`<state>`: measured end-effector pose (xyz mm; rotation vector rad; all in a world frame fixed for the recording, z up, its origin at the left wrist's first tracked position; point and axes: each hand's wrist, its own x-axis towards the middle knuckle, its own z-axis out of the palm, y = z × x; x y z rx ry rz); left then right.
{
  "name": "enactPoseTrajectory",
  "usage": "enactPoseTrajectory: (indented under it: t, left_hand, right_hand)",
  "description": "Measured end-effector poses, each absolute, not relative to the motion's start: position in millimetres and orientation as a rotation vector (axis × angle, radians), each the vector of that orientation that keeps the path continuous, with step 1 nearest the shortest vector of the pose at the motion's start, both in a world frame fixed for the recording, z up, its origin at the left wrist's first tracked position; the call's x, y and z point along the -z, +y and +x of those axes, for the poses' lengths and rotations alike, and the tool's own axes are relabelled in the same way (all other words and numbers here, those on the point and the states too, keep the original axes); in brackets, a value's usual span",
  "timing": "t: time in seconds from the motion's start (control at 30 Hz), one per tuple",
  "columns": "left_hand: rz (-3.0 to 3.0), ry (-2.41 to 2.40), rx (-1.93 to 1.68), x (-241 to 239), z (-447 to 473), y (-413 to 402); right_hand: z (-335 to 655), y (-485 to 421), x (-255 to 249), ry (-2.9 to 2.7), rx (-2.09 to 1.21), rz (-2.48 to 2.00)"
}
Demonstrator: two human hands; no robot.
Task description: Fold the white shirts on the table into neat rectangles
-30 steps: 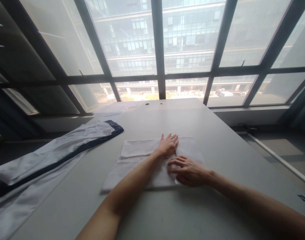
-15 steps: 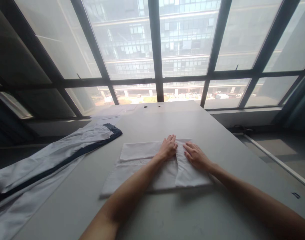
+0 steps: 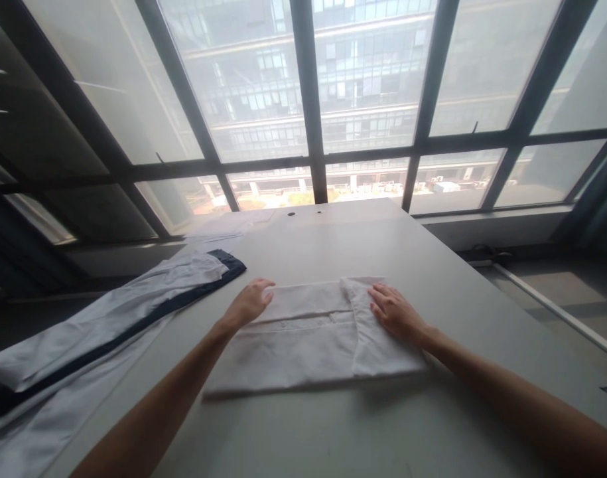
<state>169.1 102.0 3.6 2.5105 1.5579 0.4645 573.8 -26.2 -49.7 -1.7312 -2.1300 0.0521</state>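
A white garment (image 3: 293,355), likely a shirt with a buttoned placket, lies folded flat on the table in front of me. Its right end is turned over into a flap that covers part of the placket. My right hand (image 3: 395,312) rests flat on this flap, fingers stretched out. Over at the far left corner of the cloth is my left hand (image 3: 249,304), its thumb and fingers apart. Whether its fingertips touch the fabric I cannot tell.
More white garments (image 3: 148,292) and a dark navy one (image 3: 184,295) lie along the table's left side. The white table (image 3: 333,242) reaches toward large windows, with two small dark spots at its far end. A white bar (image 3: 556,309) runs beyond the right edge.
My left hand has moved left from beside the flap's edge to the cloth's far left corner, uncovering the placket. My right hand has stayed on the flap.
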Motion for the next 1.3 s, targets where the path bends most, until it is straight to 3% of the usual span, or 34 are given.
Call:
enactPoseTrajectory:
  t: [0.2, 0.43, 0.73, 1.03, 1.3]
  left_hand:
    - [2.053, 1.890, -0.276, -10, 76, 66]
    - [1.452, 1.554, -0.390, -24, 73, 19]
    - [1.443, 1.488, -0.493, -24, 98, 10]
    - [0.978, 1.178, -0.563, -26, 110, 5]
    - [1.386, 1.038, -0.674, -81, 155, 6]
  right_hand:
    - [574, -28, 50, -2.122, -0.017, -1.709]
    - [579, -28, 53, -2.172, 0.048, -1.693]
    - [585, -24, 61, -2.193, 0.102, -1.644]
    - [584, -22, 66, -2.167, 0.040, -1.672]
    - [578, -25, 59, -2.148, -0.001, -1.678]
